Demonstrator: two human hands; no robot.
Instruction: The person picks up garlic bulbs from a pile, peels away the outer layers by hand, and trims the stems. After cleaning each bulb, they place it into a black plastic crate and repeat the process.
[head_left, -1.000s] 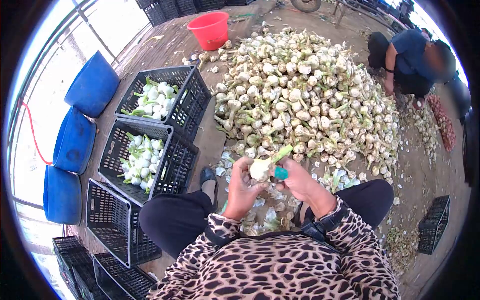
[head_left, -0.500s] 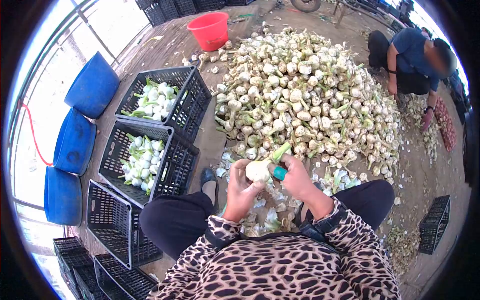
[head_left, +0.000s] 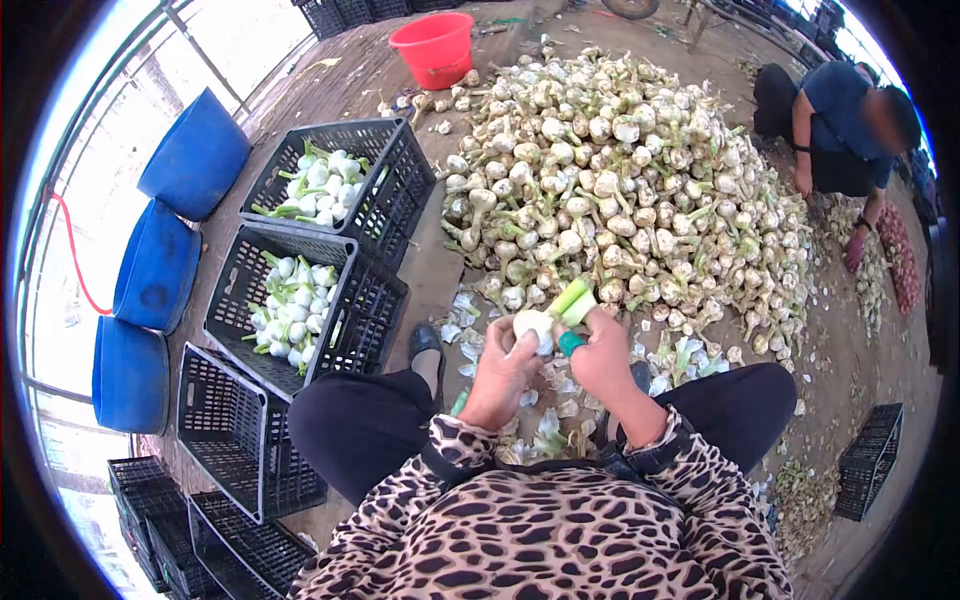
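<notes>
A white garlic bulb (head_left: 535, 324) with a short green stem is held between both hands, above the litter of skins at my feet. My left hand (head_left: 504, 372) grips the round bulb, its thumb pressed on the near side. Closed at the stem is my right hand (head_left: 602, 362), pinching a pale green layer (head_left: 577, 311) that stands apart from the stem. Green tape (head_left: 571, 343) wraps a finger of that hand. Just beyond lies a large heap of unpeeled garlic (head_left: 620, 190).
Black crates (head_left: 345, 252) with clean white garlic (head_left: 293, 312) stand at the left. Past them are blue tubs (head_left: 157, 265). A red basin (head_left: 433, 50) sits behind the heap. At the right, another person (head_left: 840, 125) crouches near a red net sack (head_left: 899, 255).
The garlic's outer layer has been drawn away from the stem, and the bulb looks whiter. Both hands sit slightly farther right in view, which has shifted a little.
</notes>
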